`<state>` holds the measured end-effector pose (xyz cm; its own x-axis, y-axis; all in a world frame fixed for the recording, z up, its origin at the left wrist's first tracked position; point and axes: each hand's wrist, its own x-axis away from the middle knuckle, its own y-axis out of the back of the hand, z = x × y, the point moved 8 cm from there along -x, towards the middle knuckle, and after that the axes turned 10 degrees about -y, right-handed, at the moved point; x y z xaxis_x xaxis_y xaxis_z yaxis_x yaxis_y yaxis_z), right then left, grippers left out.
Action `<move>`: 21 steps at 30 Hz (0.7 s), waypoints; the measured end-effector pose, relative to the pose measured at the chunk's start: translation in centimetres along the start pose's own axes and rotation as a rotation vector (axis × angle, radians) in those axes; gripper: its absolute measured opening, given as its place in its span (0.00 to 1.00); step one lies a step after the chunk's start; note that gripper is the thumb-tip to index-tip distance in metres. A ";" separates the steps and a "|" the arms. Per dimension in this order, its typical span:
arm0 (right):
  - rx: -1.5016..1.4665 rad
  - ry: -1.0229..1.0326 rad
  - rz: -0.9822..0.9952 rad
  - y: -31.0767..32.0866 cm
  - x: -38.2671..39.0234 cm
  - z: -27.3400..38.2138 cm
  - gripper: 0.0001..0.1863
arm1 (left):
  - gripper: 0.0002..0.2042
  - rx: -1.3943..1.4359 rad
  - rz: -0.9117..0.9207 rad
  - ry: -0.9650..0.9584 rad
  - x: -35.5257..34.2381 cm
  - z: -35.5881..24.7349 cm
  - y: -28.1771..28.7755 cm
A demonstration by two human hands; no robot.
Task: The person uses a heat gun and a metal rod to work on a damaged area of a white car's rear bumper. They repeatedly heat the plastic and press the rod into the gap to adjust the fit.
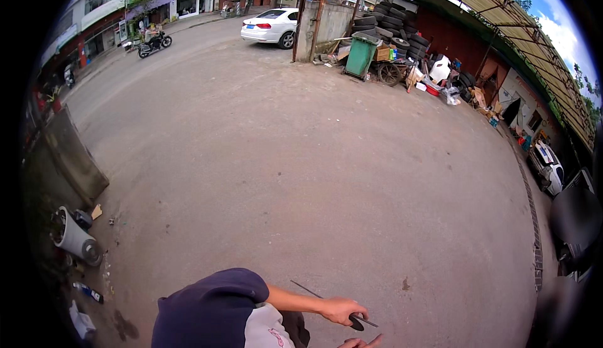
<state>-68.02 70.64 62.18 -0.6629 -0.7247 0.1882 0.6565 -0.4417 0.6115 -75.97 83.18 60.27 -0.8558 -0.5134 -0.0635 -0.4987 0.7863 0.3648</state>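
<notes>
My left arm, in a dark blue sleeve, reaches rightward across the bottom of the head view. The fingers of my left hand (339, 310) are closed round a thin dark rod (306, 289) with a black round piece (357, 323) near its right end. Just below, my right hand (363, 342) shows only in part at the bottom edge, with a finger stretched out toward the right; the rest is cut off. My grey and dark blue shirt fills the bottom middle.
Tyres (389, 21), a green bin (360, 56) and clutter line the back right. A white car (269, 27) and a person on a motorcycle (152, 41) are on the street. A white bucket (78, 241) is left; parked vehicles (546, 166) and a drain strip (538, 260) are right.
</notes>
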 end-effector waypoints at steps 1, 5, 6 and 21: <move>0.001 0.009 0.019 -0.7 -0.3 -1.1 0.28 | 0.21 0.002 -0.065 -0.021 0.8 0.1 0.6; 0.424 0.443 0.416 -6.5 -1.2 -11.3 0.26 | 0.21 -0.031 -0.181 -0.040 1.9 0.6 2.2; 0.394 0.331 0.401 -5.1 -0.9 -9.8 0.25 | 0.21 -0.033 -0.175 -0.008 2.5 0.9 1.9; 0.323 -0.048 0.088 0.4 1.6 -14.2 0.25 | 0.22 -0.102 0.032 -0.026 0.2 -0.5 -2.7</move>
<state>-63.64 61.79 51.78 -0.6304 -0.7231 0.2823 0.5690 -0.1831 0.8017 -74.76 80.80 59.76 -0.8748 -0.4788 -0.0737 -0.4558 0.7620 0.4599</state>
